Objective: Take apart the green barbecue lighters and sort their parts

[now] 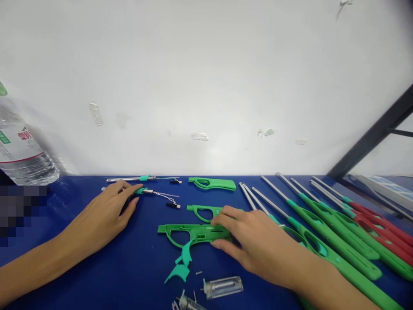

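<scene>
My left hand (108,211) has its fingers around a metal lighter tube (149,191) with a teal collar; white wires run from it to a small black part (172,205). A similar tube (125,179) lies just behind. My right hand (248,237) grips the right end of an open green lighter handle half (201,233), its hollow side up. Partly covered by that hand, another green half (200,210) lies behind it. Farther back rests a third green handle piece (213,184). Two teal triggers (186,253) lie in front, beside a clear fuel tank (224,287).
Long lighters with green handles (335,237) and red handles (377,224) lie in a slanted row at right. A second clear tank (190,303) sits at the front edge of view. A water bottle (26,150) stands at left. The white wall (206,86) borders the blue table (106,275).
</scene>
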